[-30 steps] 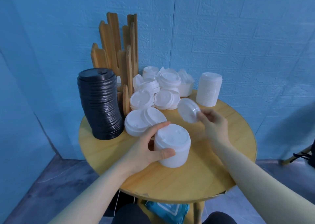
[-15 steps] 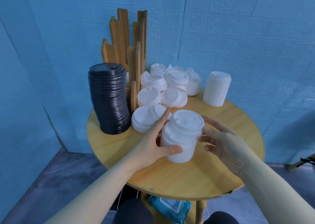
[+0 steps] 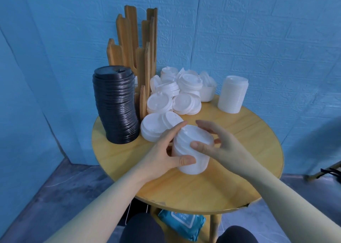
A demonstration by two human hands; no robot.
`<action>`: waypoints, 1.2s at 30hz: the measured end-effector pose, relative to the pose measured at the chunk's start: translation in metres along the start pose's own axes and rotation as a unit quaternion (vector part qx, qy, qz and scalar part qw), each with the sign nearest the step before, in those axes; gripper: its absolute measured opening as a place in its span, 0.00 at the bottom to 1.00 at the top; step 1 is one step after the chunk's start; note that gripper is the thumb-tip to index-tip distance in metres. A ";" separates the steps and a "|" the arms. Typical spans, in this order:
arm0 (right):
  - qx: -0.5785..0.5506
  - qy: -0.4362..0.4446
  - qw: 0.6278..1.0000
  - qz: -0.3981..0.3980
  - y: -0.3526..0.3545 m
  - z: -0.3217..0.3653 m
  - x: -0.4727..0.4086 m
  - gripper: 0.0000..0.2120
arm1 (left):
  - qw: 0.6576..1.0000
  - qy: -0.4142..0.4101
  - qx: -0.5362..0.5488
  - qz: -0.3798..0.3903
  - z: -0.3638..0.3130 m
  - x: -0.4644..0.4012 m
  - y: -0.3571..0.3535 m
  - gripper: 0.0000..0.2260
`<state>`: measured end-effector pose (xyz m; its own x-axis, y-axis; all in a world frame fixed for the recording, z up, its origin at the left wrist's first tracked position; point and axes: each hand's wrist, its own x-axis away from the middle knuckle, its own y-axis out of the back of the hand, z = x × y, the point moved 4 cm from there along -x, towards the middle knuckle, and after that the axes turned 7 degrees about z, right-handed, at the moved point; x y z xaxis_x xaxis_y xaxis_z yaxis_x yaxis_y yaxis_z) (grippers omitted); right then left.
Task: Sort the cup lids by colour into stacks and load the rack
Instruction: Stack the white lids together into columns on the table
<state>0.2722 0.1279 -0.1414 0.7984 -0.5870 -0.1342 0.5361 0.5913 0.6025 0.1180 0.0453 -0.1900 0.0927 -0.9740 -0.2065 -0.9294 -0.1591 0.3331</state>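
A round wooden table (image 3: 230, 178) fills the lower centre of the frame. At its upper left rises the wooden rack (image 3: 136, 45), with a tall stack of black lids (image 3: 116, 106) just in front of it. A loose pile of white lids (image 3: 175, 95) lies at upper centre, a neat white stack (image 3: 232, 94) to its right. At centre, the left hand (image 3: 166, 150) and right hand (image 3: 214, 146) both curl round a short white lid stack (image 3: 191, 161) standing on the table.

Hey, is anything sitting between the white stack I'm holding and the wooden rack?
Yes. The loose white lids lie on the table between the white stack, gripped by both the left hand and right hand, and the wooden rack.
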 end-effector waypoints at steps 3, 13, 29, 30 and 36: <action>-0.054 0.002 0.996 0.066 0.003 -0.005 -0.008 0.27 | 1.000 0.016 0.021 0.012 0.002 0.000 0.001 0.45; -0.012 0.041 0.985 0.169 0.004 -0.004 -0.014 0.22 | 0.998 0.042 0.035 0.030 0.001 0.000 0.000 0.48; -0.094 0.071 0.991 0.068 -0.025 -0.016 0.005 0.23 | 0.998 0.023 0.000 0.066 -0.001 0.005 0.002 0.47; -0.098 0.072 0.990 0.072 -0.026 -0.016 0.005 0.22 | 0.998 0.019 0.006 0.065 -0.002 0.007 0.003 0.45; -0.120 0.088 0.981 0.126 -0.051 0.000 0.008 0.18 | 0.999 0.021 0.025 0.019 0.003 0.032 0.026 0.42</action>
<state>0.2506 0.0928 -0.1731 0.9378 -0.3125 -0.1510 0.3469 0.8308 0.4351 0.0962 0.0101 -0.1906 0.0710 -0.9852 -0.1563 -0.9491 -0.1149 0.2932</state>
